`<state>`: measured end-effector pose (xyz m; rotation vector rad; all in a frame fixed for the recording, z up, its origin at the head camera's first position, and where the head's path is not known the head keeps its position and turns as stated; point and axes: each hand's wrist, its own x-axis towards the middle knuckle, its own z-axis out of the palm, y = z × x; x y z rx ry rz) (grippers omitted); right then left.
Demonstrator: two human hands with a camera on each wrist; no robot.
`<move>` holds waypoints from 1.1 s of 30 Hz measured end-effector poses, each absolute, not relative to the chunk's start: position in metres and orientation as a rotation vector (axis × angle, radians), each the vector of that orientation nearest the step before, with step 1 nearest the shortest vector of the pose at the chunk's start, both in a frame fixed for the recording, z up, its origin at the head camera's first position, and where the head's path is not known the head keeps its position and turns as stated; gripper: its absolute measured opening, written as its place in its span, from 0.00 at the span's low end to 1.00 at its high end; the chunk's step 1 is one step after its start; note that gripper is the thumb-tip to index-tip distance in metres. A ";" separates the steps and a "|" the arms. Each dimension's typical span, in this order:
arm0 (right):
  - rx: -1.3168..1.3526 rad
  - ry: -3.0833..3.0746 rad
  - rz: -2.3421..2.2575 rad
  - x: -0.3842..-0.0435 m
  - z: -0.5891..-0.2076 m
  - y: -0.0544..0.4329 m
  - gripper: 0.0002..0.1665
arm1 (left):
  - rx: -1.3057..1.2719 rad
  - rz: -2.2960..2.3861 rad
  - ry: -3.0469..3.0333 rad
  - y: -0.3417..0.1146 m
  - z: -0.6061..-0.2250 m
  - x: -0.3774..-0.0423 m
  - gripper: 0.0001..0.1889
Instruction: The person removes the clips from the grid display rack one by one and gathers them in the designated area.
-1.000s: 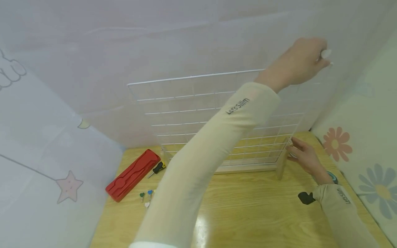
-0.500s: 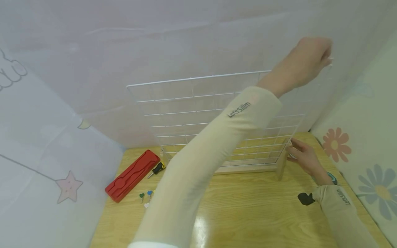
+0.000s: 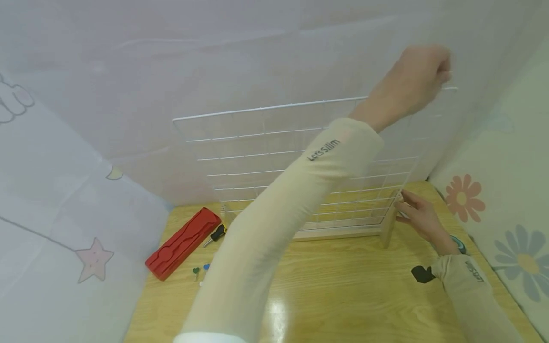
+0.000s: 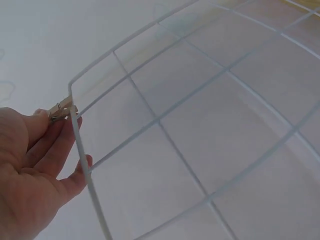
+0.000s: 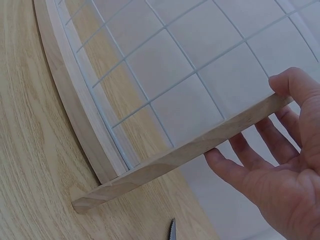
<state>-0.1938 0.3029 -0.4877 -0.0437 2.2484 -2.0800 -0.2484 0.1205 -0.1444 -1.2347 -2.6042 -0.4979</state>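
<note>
A white wire grid (image 3: 261, 108) stands upright in a wooden frame (image 3: 334, 234) on the table. My left arm reaches across it, and the left hand (image 3: 413, 78) is at the grid's upper right corner. In the left wrist view, thumb and fingers pinch a small wooden clothespin (image 4: 61, 108) at the grid's edge; the little finger touches the wire. My right hand (image 3: 422, 216) grips the frame's right wooden upright (image 5: 200, 145), thumb on one side and fingers on the other. The left sleeve hides the middle of the grid.
Left of the frame lie a red molded tray (image 3: 184, 243) and a black-and-yellow screwdriver (image 3: 217, 233). Small heart-topped pieces, green (image 3: 196, 270) and blue (image 3: 207, 267), lie nearer. A round teal object (image 3: 458, 244) is by my right wrist. Patterned walls enclose the table (image 3: 334, 290).
My left hand has shifted slightly left and up at the grid's corner. The pale piece seen in its fingers a second ago is now mostly hidden in the head view. The right hand stays put.
</note>
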 end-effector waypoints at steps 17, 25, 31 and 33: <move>-0.025 2.258 -2.087 -0.200 -0.487 0.306 0.44 | -1.345 -0.552 -2.442 0.068 -0.141 -0.241 0.10; -0.063 2.226 -2.133 -0.204 -0.492 0.306 0.43 | -1.403 -0.861 -2.439 0.024 -0.158 -0.233 0.09; -0.074 2.203 -2.167 -0.206 -0.491 0.305 0.43 | -1.433 -0.995 -2.383 -0.010 -0.176 -0.231 0.08; -0.071 2.205 -2.165 -0.206 -0.490 0.305 0.43 | -1.425 -1.015 -2.413 -0.020 -0.183 -0.230 0.09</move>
